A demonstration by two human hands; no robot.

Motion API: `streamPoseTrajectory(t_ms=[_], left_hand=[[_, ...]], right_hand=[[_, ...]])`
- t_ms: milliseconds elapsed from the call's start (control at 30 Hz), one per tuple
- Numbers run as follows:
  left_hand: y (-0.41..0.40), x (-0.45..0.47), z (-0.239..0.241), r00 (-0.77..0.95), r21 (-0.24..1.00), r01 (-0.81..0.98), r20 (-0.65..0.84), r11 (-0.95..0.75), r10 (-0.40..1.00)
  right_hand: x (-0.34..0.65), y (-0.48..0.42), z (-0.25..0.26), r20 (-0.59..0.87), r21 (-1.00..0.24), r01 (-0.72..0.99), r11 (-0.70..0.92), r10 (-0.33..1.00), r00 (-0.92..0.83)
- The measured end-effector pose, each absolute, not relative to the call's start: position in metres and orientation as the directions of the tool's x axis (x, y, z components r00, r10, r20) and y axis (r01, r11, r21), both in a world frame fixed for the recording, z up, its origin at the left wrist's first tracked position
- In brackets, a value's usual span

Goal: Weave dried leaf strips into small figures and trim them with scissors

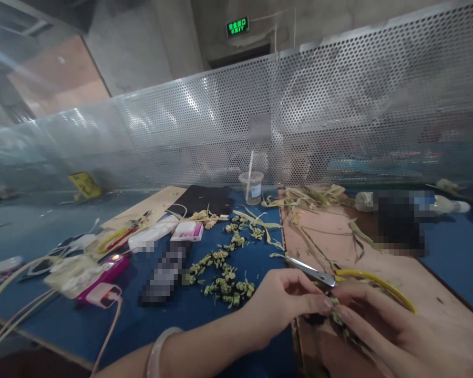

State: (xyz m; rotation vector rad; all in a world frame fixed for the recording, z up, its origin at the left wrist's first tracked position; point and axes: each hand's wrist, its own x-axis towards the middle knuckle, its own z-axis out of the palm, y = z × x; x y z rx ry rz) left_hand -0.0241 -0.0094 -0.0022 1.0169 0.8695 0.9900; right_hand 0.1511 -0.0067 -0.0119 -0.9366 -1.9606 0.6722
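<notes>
My left hand (281,302) comes in from the lower middle, with thumb and forefinger pinched together. Opposite it, my right hand (394,331) has its fingertips closed on a small green-and-black knotted strip (336,316). Both hands meet at this strip, and its lower part runs down under my right fingers. Just beyond the fingertips lie scissors (315,274) with yellow handles, blades pointing left; my right hand partly hides them. Similar green-and-black knotted pieces (223,278) are strewn on the blue tabletop (266,262) left of my hands.
A tan board (327,226) carries dried leaf strips (315,197). Behind stand a lidded cup with a straw (252,186) and a perforated metal screen (220,115). Leftward are a magenta power bank (104,278), cables and a tissue pack (187,231). A bottle (445,203) lies at right.
</notes>
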Motion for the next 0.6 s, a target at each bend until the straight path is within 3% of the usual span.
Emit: streamPoseTrajectory(t_ms=[200,433,533,600], left_hand=[[-0.012,-0.025,-0.002,0.4,0.951,-0.254,-0.064,0.178,0.914],[-0.007,-0.027,0.0,0.318,0.962,-0.235,-0.061,0.141,0.946],[0.001,-0.031,-0.003,0.203,0.912,-0.386,-0.066,0.142,0.977],[0.008,-0.035,-0.007,0.137,0.861,-0.479,-0.121,0.173,0.983]], right_hand=[[0.151,-0.006,-0.011,0.405,-0.795,0.324,0.512,0.847,-0.344],[0.153,-0.003,0.003,0.313,-0.751,0.482,0.452,0.885,-0.344],[0.165,0.017,0.012,0.287,-0.6,0.677,0.426,0.905,-0.315],[0.175,0.032,0.013,0.221,-0.349,0.766,0.539,0.842,-0.492]])
